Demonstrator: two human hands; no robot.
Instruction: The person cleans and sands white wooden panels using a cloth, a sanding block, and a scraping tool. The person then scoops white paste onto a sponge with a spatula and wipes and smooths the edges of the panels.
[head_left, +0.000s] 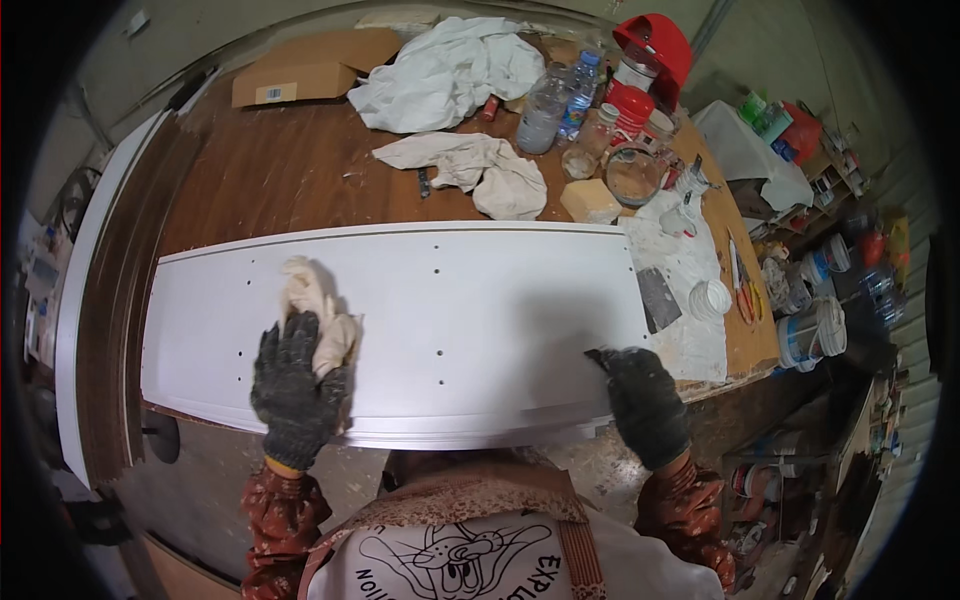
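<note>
A long white panel (pixel 520 300) with small dark holes lies across the near part of the table. My left hand (pixel 295 385), in a dark grey work glove, lies over the panel's left part. It holds a cream cloth (pixel 310 290) against the surface, and the cloth bunches out past the fingers and along the thumb side. My right hand (pixel 648 405), gloved alike, is at the panel's near right corner. Its thumb points left, apart from the other fingers, which are partly hidden; no held thing shows. Whether this hand touches the panel I cannot tell.
White cloths (pixel 450 75) and an open cardboard box (pixel 310 65) lie at the back. Plastic bottles (pixel 545 110), jars, and a yellow sponge-like block (pixel 590 202) crowd the back right. A dark abrasive sheet (pixel 658 300), white roll (pixel 709 299) and orange-handled tool (pixel 748 300) lie right. Long boards (pixel 110 300) stand left.
</note>
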